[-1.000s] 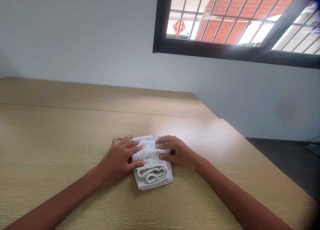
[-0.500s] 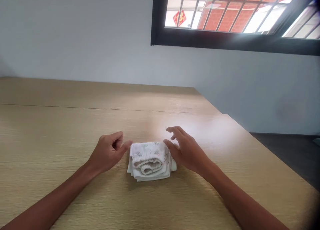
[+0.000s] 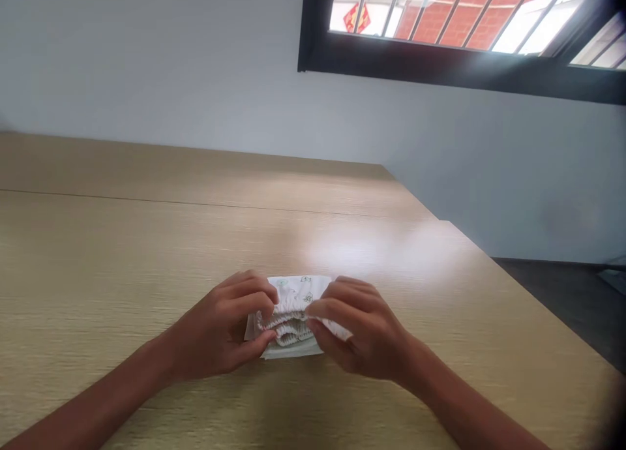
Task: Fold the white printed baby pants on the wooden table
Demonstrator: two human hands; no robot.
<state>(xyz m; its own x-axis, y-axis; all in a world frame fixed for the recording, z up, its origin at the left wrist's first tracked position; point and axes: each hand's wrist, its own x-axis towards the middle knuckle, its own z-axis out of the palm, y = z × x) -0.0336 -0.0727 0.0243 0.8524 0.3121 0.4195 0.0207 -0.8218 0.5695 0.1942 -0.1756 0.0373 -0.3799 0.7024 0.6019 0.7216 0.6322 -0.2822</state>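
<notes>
our two arms come into the head view from the bottom edge, both bare from as far up as the frame shows down to the wrists: no sleeves, cuffs or gloves. our left hand (image 3: 222,329) is bare too, with no ring, watch or band that we can see on the fingers or the wrist. our right hand (image 3: 364,336) is just as plain, with short, unpainted nails showing on its thumb and fingertips. the forearms are slim and carry no markings.
</notes>
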